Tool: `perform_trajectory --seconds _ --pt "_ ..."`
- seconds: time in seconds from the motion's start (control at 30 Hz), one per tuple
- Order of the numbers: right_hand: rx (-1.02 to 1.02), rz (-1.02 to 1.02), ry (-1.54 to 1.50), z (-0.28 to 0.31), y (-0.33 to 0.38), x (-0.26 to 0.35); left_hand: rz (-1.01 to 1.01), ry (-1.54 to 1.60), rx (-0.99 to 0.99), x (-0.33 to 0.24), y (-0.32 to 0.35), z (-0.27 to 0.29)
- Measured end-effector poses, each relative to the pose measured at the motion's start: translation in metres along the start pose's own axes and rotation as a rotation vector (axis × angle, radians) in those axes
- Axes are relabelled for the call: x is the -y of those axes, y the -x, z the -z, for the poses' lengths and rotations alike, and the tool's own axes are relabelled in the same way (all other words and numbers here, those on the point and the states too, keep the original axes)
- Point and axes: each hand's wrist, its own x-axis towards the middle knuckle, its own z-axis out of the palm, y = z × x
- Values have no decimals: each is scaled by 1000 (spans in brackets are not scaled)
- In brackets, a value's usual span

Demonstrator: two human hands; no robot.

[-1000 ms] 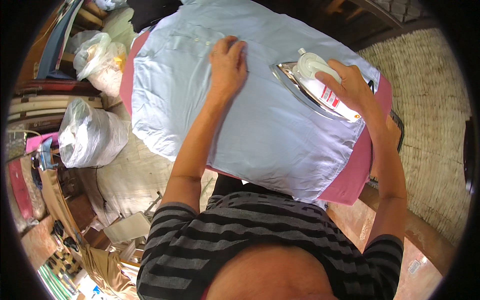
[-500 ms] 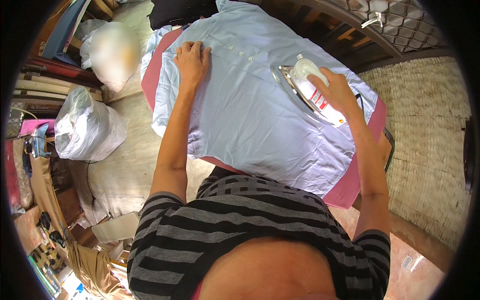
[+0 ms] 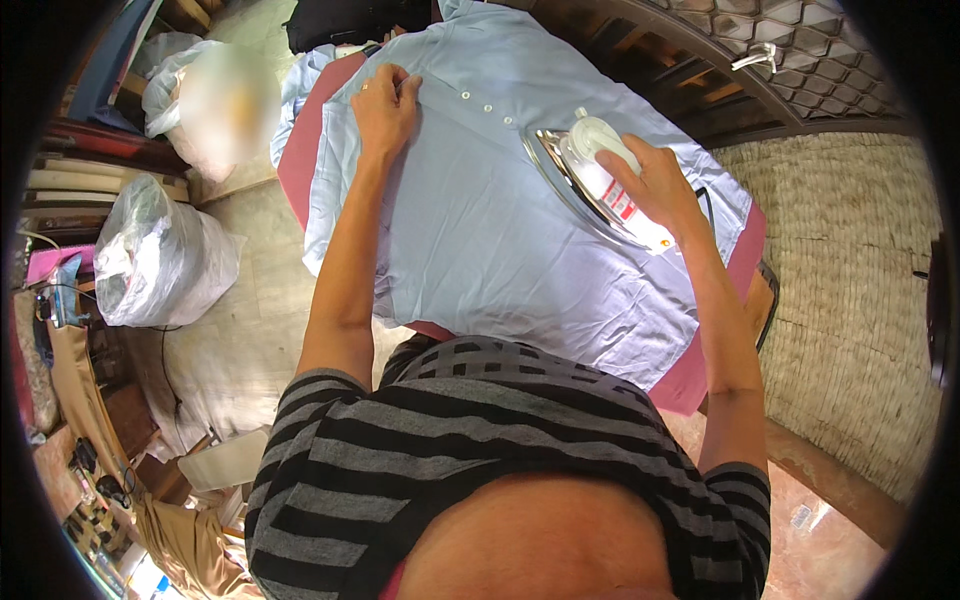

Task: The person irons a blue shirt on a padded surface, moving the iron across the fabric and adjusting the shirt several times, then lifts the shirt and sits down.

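A light blue shirt (image 3: 470,220) is spread over a pink ironing board (image 3: 306,160), with white buttons running along its far part. My right hand (image 3: 655,190) is wrapped around the handle of a white clothes iron (image 3: 605,190), whose metal soleplate rests on the shirt right of the buttons. Wrinkles show in the cloth nearer to me. At the shirt's far left, my left hand (image 3: 385,115) has its fingers curled and its thumb drawn in, pinching the cloth near the button strip. The fingertips are partly hidden.
A dark slatted bench (image 3: 690,70) stands close beyond the board's far right side. White plastic bags (image 3: 165,255) sit on the floor to the left. A black cord (image 3: 709,205) shows behind my right wrist. Woven matting (image 3: 850,280) lies to the right.
The iron has slid a little left and toward the buttons with my right hand on it. My left hand's fingers have drawn in closer together at nearly the same spot.
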Motion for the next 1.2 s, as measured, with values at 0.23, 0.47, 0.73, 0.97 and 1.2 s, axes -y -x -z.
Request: perform_trajectory --seconds 0.23,0.47,0.73,0.97,1.2 --pt "61 18 -66 -7 -9 14 -101 -94 -5 9 -1 7" --pt "9 82 -74 -13 4 6 -126 -311 14 50 3 94" --pt "14 85 -93 -16 1 11 125 -410 -67 52 20 84" --pt "49 33 -46 -14 -8 13 115 -438 -130 52 17 79" --pt "44 -88 -63 -1 38 -9 -199 -514 -69 -20 40 55"
